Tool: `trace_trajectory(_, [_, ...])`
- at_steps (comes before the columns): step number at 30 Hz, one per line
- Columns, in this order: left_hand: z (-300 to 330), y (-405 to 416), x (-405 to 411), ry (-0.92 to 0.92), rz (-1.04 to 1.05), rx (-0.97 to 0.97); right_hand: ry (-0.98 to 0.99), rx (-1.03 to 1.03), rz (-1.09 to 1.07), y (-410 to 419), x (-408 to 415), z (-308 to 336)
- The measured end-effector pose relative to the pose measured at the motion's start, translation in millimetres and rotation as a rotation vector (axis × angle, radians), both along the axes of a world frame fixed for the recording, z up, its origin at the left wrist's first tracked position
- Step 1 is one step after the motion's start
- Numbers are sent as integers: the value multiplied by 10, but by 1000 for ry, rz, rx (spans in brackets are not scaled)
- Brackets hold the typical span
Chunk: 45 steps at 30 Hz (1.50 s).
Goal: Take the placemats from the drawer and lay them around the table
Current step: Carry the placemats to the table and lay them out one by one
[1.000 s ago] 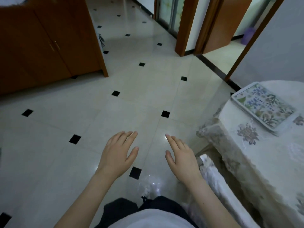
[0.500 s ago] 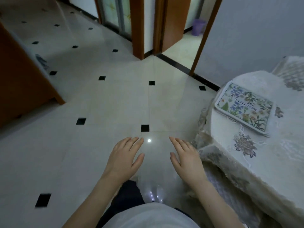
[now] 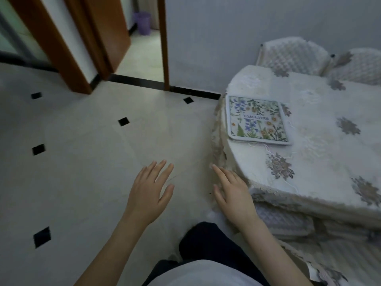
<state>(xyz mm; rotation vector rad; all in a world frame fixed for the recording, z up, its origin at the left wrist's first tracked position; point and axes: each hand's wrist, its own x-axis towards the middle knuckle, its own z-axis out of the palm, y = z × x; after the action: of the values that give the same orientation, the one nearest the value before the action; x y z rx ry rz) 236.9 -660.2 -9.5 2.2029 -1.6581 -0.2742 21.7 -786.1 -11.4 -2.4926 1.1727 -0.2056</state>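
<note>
White-clothed table (image 3: 309, 162) took up far more of the view than a second before, when a wooden cabinet filled the left; the person had turned to face it. One floral placemat (image 3: 256, 120) lay flat near its left edge, so at least one was placed. Left hand (image 3: 150, 190) and right hand (image 3: 233, 195) hovered spread and empty, so I judged more mats needed fetching.
</note>
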Motion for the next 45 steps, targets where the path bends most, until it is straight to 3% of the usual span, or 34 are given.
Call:
trace_trajectory(8, [-302, -1168, 478, 9, -168, 80, -7, 83, -156, -970, 382, -293])
trace_trajectory(17, [0, -2925, 1030, -47, -313, 63, -93, 50, -323, -2346, 670, -94])
trace_trajectory(24, [-71, -3972, 804, -36, -574, 37, -48, 53, -555, -2767, 416, -141])
trace_trajectory(31, [-395, -4921, 578, 10, -897, 135, -42, 101, -857, -2948, 353, -332])
trace_trajectory(38, [-360, -6109, 269, -11, -1257, 76, -22, 79, -1175, -3286, 421, -335])
trace_trajectory(45, [-414, -6955, 13, -30, -1415, 103, -3, 105, -1416, -3630, 627, -466])
